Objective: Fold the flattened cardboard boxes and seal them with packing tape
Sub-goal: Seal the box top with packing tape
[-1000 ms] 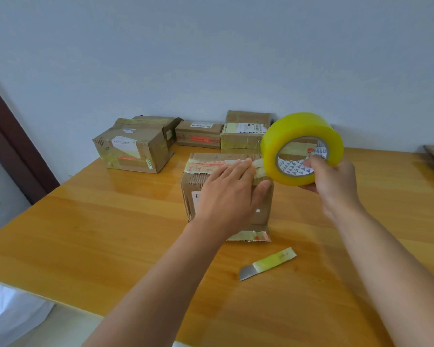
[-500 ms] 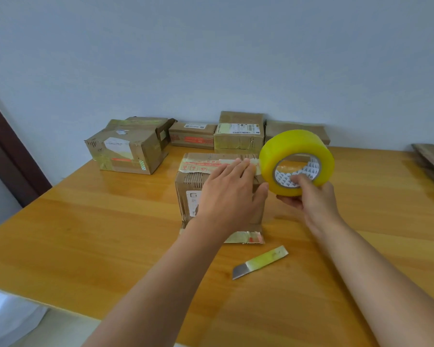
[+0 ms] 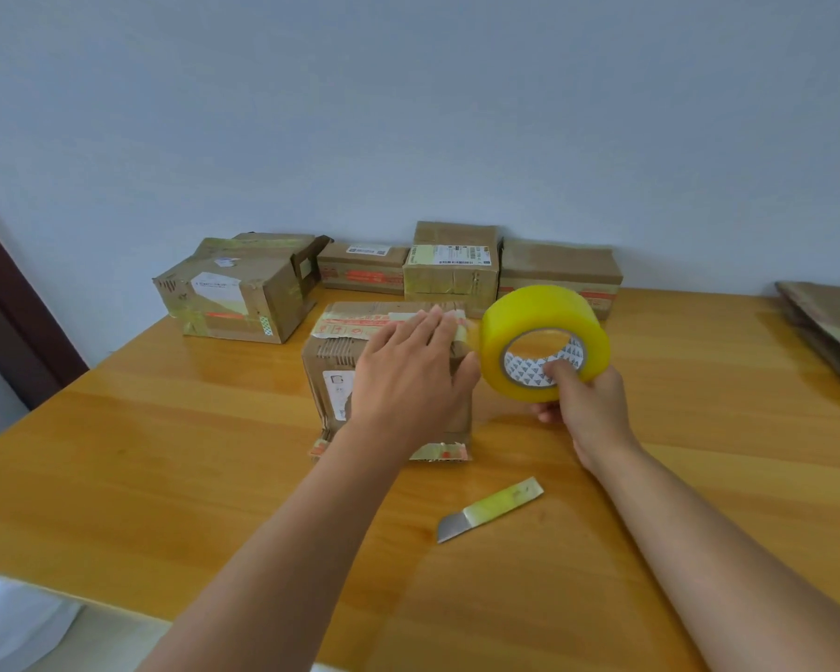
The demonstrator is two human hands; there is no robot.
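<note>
Corrugated box (image 3: 333,375), table (image 3: 166,468) centre | left hand (image 3: 408,380) flat on top | right hand (image 3: 585,405) beside box, gripping glossy yellow tape roll (image 3: 544,339)

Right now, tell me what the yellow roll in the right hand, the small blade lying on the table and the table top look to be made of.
Yellow tape roll: glossy translucent plastic film, wound on a printed core, probably cardboard.
Small blade: bare grey tip looks like dull metal; the rest is wrapped in yellowish tape.
Table top: orange-brown wood with visible grain and plank seams, with a smooth sheen; solid wood or veneer is unclear.
</note>
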